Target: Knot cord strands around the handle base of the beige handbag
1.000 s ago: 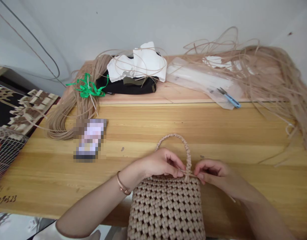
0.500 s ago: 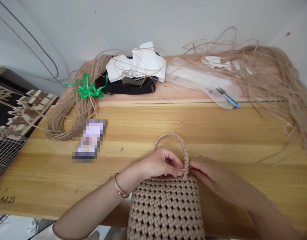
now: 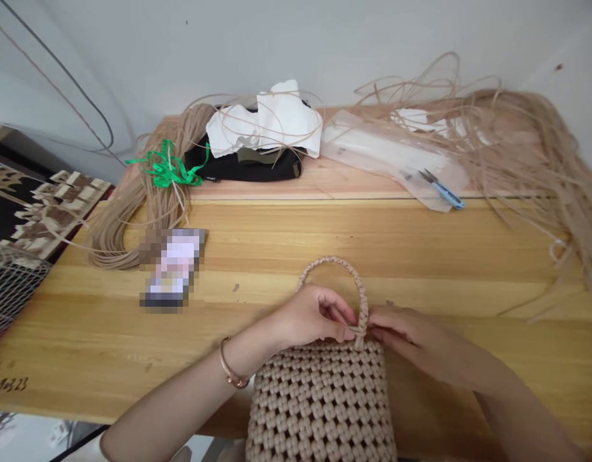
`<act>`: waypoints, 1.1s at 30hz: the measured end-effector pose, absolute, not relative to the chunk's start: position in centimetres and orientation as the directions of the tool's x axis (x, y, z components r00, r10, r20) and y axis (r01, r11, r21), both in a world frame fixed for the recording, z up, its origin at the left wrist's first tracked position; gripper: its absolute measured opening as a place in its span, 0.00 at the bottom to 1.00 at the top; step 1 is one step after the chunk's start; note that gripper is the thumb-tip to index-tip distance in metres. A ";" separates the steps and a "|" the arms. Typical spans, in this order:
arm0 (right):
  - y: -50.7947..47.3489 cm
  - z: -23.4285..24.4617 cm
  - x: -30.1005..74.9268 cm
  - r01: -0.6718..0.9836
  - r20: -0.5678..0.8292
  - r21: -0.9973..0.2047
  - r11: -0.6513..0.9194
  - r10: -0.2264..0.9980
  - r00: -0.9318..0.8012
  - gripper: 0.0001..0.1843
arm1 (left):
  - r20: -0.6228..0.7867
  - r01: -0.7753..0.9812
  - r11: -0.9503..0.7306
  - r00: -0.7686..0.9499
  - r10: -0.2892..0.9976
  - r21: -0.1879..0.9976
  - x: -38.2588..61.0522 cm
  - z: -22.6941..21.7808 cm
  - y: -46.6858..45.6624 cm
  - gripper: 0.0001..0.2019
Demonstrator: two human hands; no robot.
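Observation:
A beige woven bag (image 3: pixel 320 404) with an open checkered weave stands at the table's front edge. Its braided handle (image 3: pixel 356 279) arches up from the rim. At the handle's right base, my left hand (image 3: pixel 320 314) pinches a thin beige strand (image 3: pixel 356 329) between thumb and fingers. My right hand (image 3: pixel 402 330) is on the other side of that base, its fingers pressed together close against the handle. What the right fingertips grip is hidden or too small to make out. A bracelet (image 3: pixel 232 366) circles my left wrist.
A phone (image 3: pixel 175 266), pixelated, lies left beside a coil of beige strands (image 3: pixel 113 237) tied with green ribbon (image 3: pixel 168 167). Behind are a black pouch (image 3: pixel 257 168), white paper (image 3: pixel 289 119) and blue snips (image 3: pixel 443 190) on plastic wrap. Loose strands (image 3: pixel 560 173) spread at right.
Both hands stay at the handle's right base, with only slight shifts of the right fingers. The view has moved very slightly.

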State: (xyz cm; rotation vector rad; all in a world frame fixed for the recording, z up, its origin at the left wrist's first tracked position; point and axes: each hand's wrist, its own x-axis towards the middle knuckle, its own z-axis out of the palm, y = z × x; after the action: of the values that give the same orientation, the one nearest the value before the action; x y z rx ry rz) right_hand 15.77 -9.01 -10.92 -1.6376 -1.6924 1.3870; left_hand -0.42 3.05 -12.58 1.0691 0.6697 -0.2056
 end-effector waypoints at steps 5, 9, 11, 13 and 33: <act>-9.0 -11.0 16.0 0.483 -0.349 -0.851 -0.205 0.908 -0.230 0.12 | -0.586 0.483 0.450 0.802 0.118 0.751 -0.6 -12.6 3.2 0.10; -9.0 -11.0 16.1 0.496 -0.363 -0.844 -0.205 0.899 -0.246 0.11 | -0.538 0.470 0.389 0.839 0.081 0.792 -0.6 -12.7 3.4 0.10; -9.0 -11.0 16.0 0.510 -0.345 -0.843 -0.173 0.900 -0.267 0.11 | -0.522 0.477 0.336 0.851 0.053 0.812 -0.6 -12.7 3.4 0.10; -8.9 -11.0 15.9 0.530 -0.316 -0.838 -0.128 0.907 -0.280 0.12 | -0.535 0.504 0.311 0.845 0.017 0.806 -0.5 -12.7 3.4 0.09; -11.1 -11.4 14.5 0.762 -0.287 -0.635 -0.127 0.955 -0.081 0.23 | -0.613 0.605 0.372 0.782 -0.112 0.705 -0.3 -12.6 4.0 0.11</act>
State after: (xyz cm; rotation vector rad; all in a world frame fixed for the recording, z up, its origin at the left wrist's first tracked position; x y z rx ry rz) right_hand 14.45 -11.09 -11.35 -1.9207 -1.8696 1.0131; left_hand -0.27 4.05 -12.58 1.1033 0.5165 -0.4862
